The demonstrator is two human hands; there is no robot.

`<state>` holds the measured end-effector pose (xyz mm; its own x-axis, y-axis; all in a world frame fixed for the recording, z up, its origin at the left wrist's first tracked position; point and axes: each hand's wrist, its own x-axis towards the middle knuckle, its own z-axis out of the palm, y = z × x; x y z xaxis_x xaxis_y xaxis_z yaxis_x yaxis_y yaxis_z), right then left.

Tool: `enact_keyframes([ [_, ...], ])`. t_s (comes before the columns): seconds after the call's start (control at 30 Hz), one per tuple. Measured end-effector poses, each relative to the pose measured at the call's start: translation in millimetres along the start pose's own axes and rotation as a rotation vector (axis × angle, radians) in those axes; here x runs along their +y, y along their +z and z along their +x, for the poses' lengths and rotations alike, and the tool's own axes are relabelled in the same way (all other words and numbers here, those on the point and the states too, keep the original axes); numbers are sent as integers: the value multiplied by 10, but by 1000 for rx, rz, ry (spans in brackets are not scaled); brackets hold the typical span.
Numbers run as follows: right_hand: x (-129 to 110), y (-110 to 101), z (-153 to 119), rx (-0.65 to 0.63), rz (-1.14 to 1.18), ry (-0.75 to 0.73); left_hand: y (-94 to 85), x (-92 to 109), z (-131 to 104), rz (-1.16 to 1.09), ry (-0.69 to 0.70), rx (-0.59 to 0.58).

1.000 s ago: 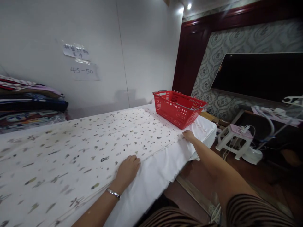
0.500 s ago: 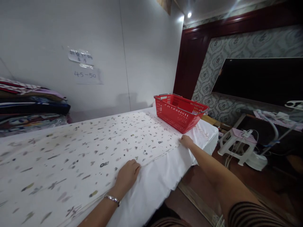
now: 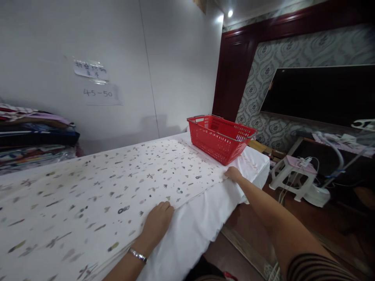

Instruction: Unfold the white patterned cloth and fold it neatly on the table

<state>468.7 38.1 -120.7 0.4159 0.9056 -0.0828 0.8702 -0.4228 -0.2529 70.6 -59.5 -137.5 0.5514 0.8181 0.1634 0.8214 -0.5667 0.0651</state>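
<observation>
A large white cloth printed with small grey, brown and green motifs (image 3: 134, 183) lies spread flat over a white-covered table. At its near edge is my left hand (image 3: 159, 219), a silver bracelet on the wrist, its fingers curled down and closed on the fabric. Farther right, my right hand (image 3: 233, 174) pinches the cloth's near right corner, just in front of a red plastic basket (image 3: 221, 142). The fingertips of both hands are partly hidden.
Folded fabrics (image 3: 35, 132) are stacked at the left by the wall. Handwritten paper notes (image 3: 99, 94) are taped above. Past the table's right end stand a plastic stool (image 3: 295, 175) with cables on it and a wall-mounted television (image 3: 319, 95).
My right hand has shifted slightly right, and the cloth's corner has moved with it. My left hand stays at the near edge. The view has turned a little to the right.
</observation>
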Motion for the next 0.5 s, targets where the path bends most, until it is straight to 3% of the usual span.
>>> enact_keyframes([
  [0.17, 0, 75, -1, -11, 18, -27, 32, -28, -34, 33, 32, 16],
  [0.5, -44, 54, 5, -13, -73, -59, -67, 20, -72, -35, -34, -31],
])
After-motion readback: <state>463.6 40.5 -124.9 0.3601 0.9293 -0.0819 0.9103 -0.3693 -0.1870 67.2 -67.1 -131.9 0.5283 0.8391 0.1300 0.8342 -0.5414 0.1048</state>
